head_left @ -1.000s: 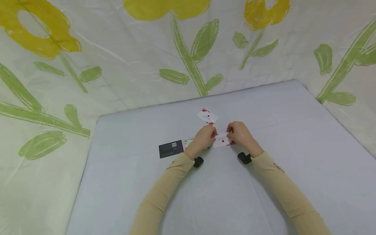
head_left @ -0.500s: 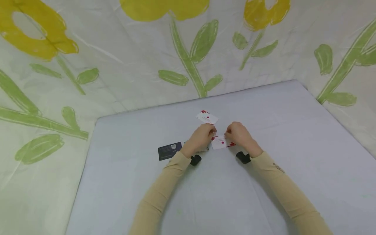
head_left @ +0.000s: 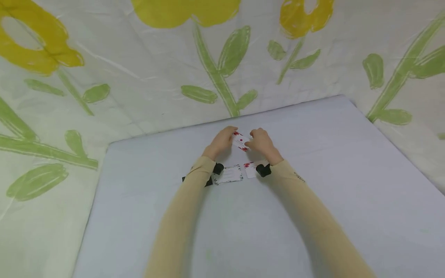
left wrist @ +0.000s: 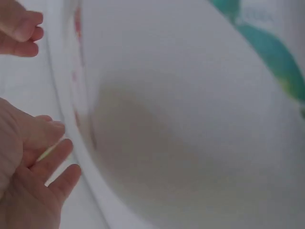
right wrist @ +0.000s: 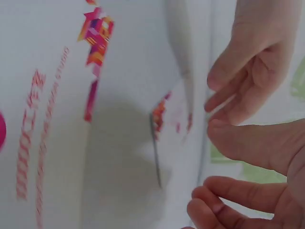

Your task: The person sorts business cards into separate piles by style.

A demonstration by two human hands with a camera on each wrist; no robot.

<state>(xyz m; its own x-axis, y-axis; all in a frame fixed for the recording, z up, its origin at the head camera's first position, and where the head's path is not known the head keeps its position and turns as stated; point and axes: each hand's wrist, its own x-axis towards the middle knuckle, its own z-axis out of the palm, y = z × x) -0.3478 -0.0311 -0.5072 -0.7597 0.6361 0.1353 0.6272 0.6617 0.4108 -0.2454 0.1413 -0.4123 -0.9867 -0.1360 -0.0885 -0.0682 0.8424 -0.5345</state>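
The far red-and-white card point(head_left: 240, 140) lies near the bench's point(head_left: 347, 173) back edge, with both hands at its ends. The left hand point(head_left: 221, 141) and right hand point(head_left: 260, 142) touch it with curled fingertips; whether they have pinched it I cannot tell. This looks like the pickup step; lifting calls for a firm edge pinch. 2 more cards, a green-bordered card point(head_left: 228, 174) and another red-and-white card point(head_left: 251, 170), lie nearer.
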